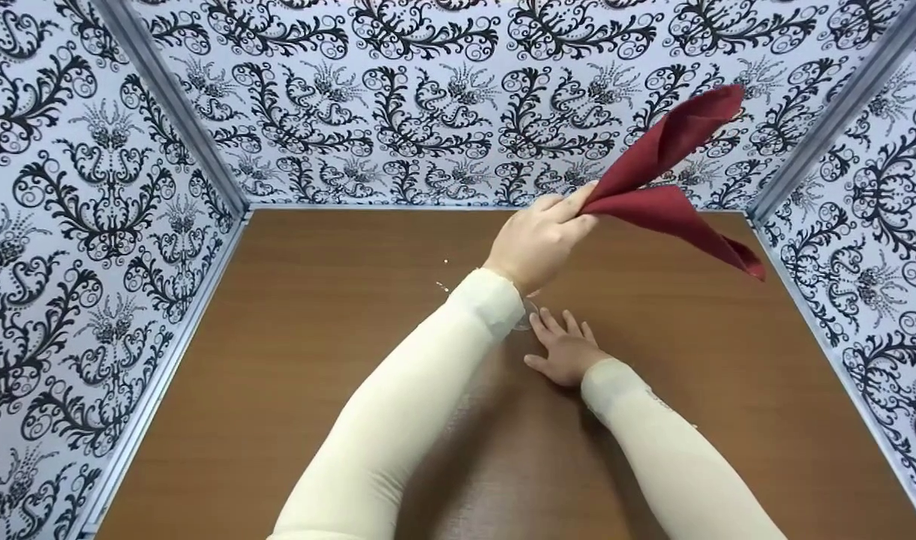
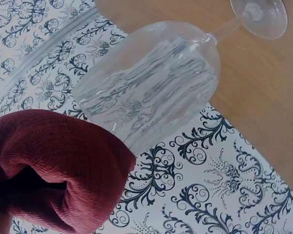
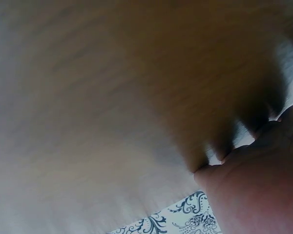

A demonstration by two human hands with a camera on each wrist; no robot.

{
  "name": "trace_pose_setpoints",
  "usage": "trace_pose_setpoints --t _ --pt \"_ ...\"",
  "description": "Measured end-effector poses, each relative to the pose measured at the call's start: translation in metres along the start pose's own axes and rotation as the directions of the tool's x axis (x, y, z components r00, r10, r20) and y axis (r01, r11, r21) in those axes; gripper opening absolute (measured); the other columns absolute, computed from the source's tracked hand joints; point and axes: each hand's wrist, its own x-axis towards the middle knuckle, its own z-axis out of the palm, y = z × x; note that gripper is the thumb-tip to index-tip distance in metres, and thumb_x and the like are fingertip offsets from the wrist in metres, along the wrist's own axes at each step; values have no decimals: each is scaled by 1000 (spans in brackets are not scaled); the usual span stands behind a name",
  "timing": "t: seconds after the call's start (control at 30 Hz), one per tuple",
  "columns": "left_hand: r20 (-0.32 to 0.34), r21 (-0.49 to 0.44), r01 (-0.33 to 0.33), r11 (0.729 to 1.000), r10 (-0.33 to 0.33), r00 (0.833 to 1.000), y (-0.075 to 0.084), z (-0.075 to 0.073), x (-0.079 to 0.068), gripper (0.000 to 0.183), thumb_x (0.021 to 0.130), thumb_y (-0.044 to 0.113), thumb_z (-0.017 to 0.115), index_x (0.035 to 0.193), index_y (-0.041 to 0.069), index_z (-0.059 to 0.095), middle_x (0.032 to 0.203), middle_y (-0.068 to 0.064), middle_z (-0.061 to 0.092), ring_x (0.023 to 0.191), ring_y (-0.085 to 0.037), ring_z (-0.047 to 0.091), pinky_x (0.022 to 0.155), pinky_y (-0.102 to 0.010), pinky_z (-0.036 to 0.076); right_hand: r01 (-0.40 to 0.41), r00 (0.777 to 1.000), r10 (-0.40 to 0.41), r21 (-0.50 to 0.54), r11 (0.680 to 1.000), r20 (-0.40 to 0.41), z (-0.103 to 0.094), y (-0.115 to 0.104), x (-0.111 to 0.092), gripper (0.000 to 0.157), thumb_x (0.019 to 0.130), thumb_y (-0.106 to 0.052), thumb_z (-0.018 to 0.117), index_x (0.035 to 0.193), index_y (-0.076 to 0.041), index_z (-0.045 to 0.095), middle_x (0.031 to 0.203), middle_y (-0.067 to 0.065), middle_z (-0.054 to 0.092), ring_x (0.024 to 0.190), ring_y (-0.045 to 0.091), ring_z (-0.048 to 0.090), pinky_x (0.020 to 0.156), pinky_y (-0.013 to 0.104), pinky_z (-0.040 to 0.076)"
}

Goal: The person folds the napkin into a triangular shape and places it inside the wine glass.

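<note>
My left hand (image 1: 540, 232) grips a dark red cloth napkin (image 1: 656, 154) high over the back of the table. Two folded ends of the napkin fan out to the right. The left wrist view shows a clear wine glass (image 2: 156, 83) standing beside the rolled napkin (image 2: 88, 161), with pale streaks across its bowl. From the head camera, my left forearm and hand hide most of the glass; part of its round foot (image 1: 523, 323) shows. My right hand (image 1: 569, 351) lies palm down on the table, fingers spread, fingertips right at the foot. In its wrist view, the hand (image 3: 263, 180) appears dark and close.
The brown wooden table (image 1: 315, 360) meets a patterned back wall (image 1: 442, 97) and side walls with black scrollwork on white. Grey metal posts (image 1: 176, 97) stand at the corners. A few small bright specks lie left of the glass's foot.
</note>
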Motion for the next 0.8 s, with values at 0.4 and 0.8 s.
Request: trace_pose_setpoints --t 0.4,0.8 --pt "-13 26 -8 1000 8 1000 6 4 -1 31 110 15 52 130 21 75 158 0 56 117 -19 67 94 -30 60 10 1000 -10 -7 1000 6 2 2 1 85 108 -57 47 171 -16 7 179 11 -1 162 50 -7 126 72 0" --pt "25 8 -28 1000 28 999 7 14 -8 32 110 17 52 131 24 74 161 1 53 125 -21 66 106 -35 56 15 1000 -15 5 1000 19 4 7 4 86 108 -58 47 171 -17 5 179 10 -3 162 50 -8 126 73 -2"
